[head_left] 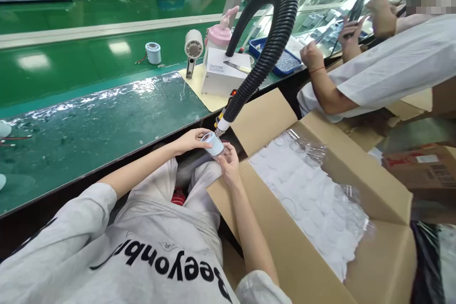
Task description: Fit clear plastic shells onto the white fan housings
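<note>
My left hand (190, 140) and my right hand (230, 164) both grip a small pale blue and white cylindrical part (213, 144) over my lap, just below the table edge. The tip of a black ribbed hose (274, 38) with a white nozzle (223, 126) hangs right above the part. To the right, an open cardboard box (377, 266) lined with clear plastic holds several white round parts (309, 190).
A green mat under clear film (99, 118) covers the table in front. A white box unit (223, 76), a pink pump bottle (219, 33), a small fan (193, 47) and a tape roll (153, 52) stand behind. A person in white (388, 66) works at right.
</note>
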Demonstrator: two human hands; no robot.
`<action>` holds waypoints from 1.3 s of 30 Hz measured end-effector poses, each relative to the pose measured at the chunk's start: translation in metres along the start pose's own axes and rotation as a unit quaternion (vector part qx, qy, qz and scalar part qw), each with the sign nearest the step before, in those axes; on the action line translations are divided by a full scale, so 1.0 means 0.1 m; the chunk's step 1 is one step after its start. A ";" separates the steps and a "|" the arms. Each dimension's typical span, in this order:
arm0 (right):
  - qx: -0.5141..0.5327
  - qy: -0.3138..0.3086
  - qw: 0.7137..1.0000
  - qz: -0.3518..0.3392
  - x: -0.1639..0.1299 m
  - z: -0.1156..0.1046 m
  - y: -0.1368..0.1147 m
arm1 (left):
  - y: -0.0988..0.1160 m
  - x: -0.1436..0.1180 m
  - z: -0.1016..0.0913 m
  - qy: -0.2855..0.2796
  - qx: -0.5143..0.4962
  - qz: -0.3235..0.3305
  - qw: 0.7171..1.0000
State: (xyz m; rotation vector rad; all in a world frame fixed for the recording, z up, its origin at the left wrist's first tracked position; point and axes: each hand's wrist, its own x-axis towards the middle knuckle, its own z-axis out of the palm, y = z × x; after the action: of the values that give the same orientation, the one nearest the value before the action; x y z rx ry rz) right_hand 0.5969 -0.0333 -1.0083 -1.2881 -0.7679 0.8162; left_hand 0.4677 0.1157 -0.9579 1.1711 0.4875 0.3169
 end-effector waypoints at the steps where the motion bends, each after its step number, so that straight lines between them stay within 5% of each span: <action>1: -0.001 -0.010 1.000 -0.003 0.00 0.00 -0.03 | 0.01 -0.04 -0.03 0.001 0.005 0.000 1.000; 7: -0.068 -0.115 0.991 -0.027 -0.26 0.02 -0.37 | 0.09 -0.59 -0.16 -0.057 0.059 -0.004 0.997; 14: -0.168 -0.200 0.957 -0.127 -0.60 0.14 -0.76 | 0.24 -1.21 -0.12 -0.112 0.169 0.096 0.974; 26: -0.029 -0.216 0.974 0.062 -0.72 0.28 -0.97 | 0.31 -1.45 -0.11 -0.118 0.242 0.174 0.947; 39: 0.044 -0.197 0.958 0.206 -0.73 0.40 -0.93 | 0.31 -1.53 -0.13 -0.116 0.274 0.210 0.931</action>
State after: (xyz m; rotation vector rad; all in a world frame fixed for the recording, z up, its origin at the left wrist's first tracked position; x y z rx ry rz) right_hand 0.5332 -0.0848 -0.9137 -1.2368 -0.7723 1.4601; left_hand 0.3310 0.0643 -0.9022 1.8415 0.1060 0.4169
